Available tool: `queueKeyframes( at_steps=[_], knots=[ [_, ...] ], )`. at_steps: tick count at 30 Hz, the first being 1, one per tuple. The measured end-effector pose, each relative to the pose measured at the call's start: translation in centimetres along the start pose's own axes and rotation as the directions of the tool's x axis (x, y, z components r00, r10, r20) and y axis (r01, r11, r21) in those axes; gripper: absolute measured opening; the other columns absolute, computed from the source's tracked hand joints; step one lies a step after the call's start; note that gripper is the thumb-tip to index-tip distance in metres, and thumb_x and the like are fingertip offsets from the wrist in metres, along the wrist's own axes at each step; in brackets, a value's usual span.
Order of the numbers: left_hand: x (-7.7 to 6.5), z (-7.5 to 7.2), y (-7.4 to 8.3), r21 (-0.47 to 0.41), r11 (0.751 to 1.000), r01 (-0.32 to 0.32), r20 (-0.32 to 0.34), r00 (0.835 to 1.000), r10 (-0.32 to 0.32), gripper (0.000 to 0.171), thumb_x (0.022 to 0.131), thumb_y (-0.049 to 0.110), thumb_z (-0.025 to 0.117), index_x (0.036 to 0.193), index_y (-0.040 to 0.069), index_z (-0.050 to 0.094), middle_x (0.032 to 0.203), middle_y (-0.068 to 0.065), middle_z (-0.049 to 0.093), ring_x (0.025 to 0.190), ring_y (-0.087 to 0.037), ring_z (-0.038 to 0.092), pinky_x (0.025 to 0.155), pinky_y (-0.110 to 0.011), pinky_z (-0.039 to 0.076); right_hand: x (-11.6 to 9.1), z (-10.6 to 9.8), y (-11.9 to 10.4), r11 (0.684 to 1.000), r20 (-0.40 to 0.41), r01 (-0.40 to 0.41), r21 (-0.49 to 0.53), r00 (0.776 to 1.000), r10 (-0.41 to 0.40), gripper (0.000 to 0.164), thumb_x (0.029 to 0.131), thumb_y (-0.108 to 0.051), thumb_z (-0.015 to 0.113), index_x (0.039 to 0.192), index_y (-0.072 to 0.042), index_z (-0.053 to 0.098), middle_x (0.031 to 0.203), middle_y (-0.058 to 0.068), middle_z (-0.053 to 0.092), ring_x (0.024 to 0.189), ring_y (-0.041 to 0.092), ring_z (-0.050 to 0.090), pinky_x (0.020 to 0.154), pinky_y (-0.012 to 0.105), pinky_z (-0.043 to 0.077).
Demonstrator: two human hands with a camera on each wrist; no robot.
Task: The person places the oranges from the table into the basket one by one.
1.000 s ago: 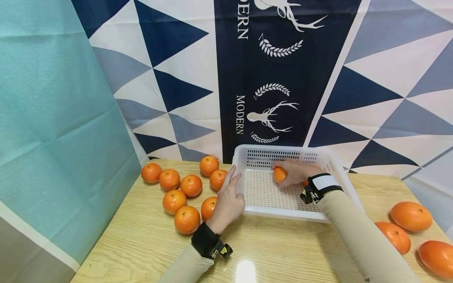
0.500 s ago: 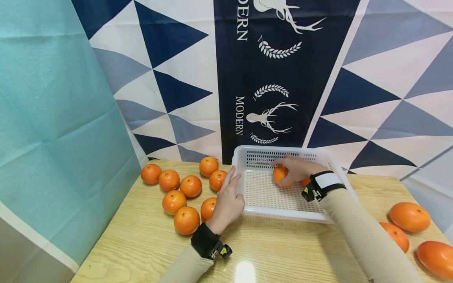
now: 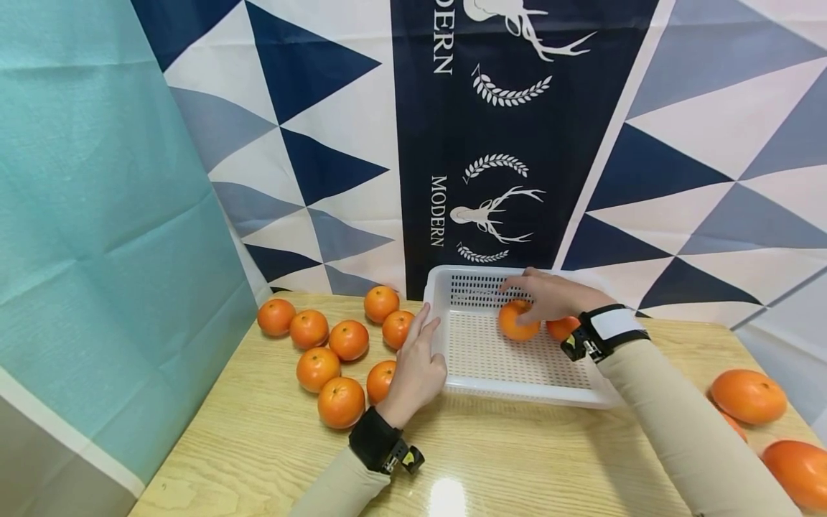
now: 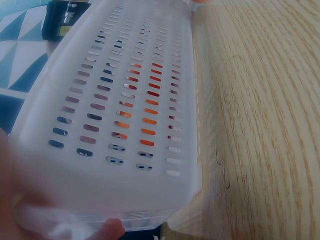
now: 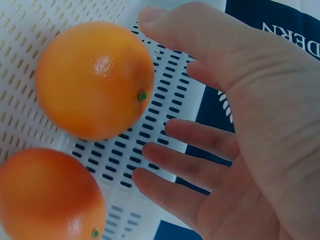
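Note:
My left hand (image 3: 420, 370) grips the left rim of a white slotted plastic basket (image 3: 517, 390) near its front corner. In the left wrist view, a fingertip (image 4: 112, 229) presses low against the basket's end wall. Over the basket hovers my right hand (image 3: 549, 296), fingers spread beside an orange (image 3: 515, 323) on the slotted floor. The right wrist view shows a gap between that orange (image 5: 95, 80) and the thumb and fingers, with nothing held. A second orange (image 3: 561, 328) sits to its right in the basket, partly hidden by the right hand.
Several loose oranges (image 3: 349, 339) lie on the wooden table (image 3: 258, 445) left of the basket; one is partly behind my left hand. More oranges (image 3: 749, 396) lie at the right, one mostly covered by the right sleeve. A patterned cloth (image 3: 478, 143) hangs behind the basket.
My right hand has let go of the orange, leaving it on the basket floor, and has lifted slightly up and to the right. The left hand stays at the rim.

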State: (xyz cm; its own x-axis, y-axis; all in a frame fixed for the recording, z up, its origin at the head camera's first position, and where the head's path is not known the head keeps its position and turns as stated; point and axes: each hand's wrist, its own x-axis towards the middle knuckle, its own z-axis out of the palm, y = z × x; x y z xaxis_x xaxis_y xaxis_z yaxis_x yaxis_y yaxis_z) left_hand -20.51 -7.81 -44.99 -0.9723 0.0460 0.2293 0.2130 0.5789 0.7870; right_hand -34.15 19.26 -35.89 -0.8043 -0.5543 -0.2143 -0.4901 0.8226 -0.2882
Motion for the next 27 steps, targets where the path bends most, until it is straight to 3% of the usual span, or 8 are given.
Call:
queueKeyframes(
  at_steps=[5, 13, 20, 27],
  knots=[
    [0.0, 0.0, -0.1, 0.005, 1.0, 0.003, -0.005, 1.0, -0.003, 0.066, 0.096, 0.0, 0.051, 0.161, -0.003, 0.056, 0.187, -0.013, 0.031, 0.168, -0.044, 0.043, 0.137, -0.067, 0.036, -0.7, -0.4, -0.1, 0.999, -0.02, 0.019, -0.044, 1.0, -0.02, 0.066, 0.095, -0.032, 0.09, 0.155, -0.017, 0.066, 0.148, 0.027, 0.06, 0.113, 0.033, 0.066, 0.105, 0.064, 0.061],
    [0.1, 0.0, -0.1, 0.006, 1.0, 0.001, -0.009, 1.0, -0.001, 0.067, 0.094, -0.001, 0.051, 0.161, -0.004, 0.056, 0.187, -0.014, 0.031, 0.166, -0.045, 0.044, 0.136, -0.069, 0.037, -3.2, -1.5, 0.1, 0.992, -0.065, 0.037, -0.117, 0.997, -0.045, 0.067, 0.09, -0.032, 0.093, 0.151, -0.017, 0.069, 0.144, 0.027, 0.062, 0.097, 0.027, 0.067, 0.086, 0.049, 0.065],
    [0.0, 0.1, 0.1, 0.01, 1.0, 0.001, -0.006, 1.0, -0.001, 0.067, 0.095, -0.001, 0.051, 0.162, -0.004, 0.055, 0.187, -0.013, 0.031, 0.167, -0.044, 0.044, 0.136, -0.067, 0.037, -6.0, -2.3, 0.3, 0.982, -0.091, 0.055, -0.18, 0.993, -0.073, 0.065, 0.088, -0.029, 0.095, 0.147, -0.016, 0.071, 0.143, 0.027, 0.065, 0.109, 0.032, 0.07, 0.094, 0.058, 0.067],
    [-0.1, 0.1, 0.1, 0.01, 1.0, 0.008, -0.001, 1.0, -0.008, 0.066, 0.096, -0.001, 0.052, 0.162, -0.003, 0.055, 0.187, -0.013, 0.031, 0.167, -0.044, 0.043, 0.137, -0.067, 0.036, -8.0, -2.7, 0.6, 0.973, -0.123, 0.071, -0.22, 0.987, -0.1, 0.063, 0.086, -0.031, 0.096, 0.143, -0.017, 0.074, 0.136, 0.023, 0.07, 0.107, 0.028, 0.069, 0.092, 0.057, 0.067]
  ],
)
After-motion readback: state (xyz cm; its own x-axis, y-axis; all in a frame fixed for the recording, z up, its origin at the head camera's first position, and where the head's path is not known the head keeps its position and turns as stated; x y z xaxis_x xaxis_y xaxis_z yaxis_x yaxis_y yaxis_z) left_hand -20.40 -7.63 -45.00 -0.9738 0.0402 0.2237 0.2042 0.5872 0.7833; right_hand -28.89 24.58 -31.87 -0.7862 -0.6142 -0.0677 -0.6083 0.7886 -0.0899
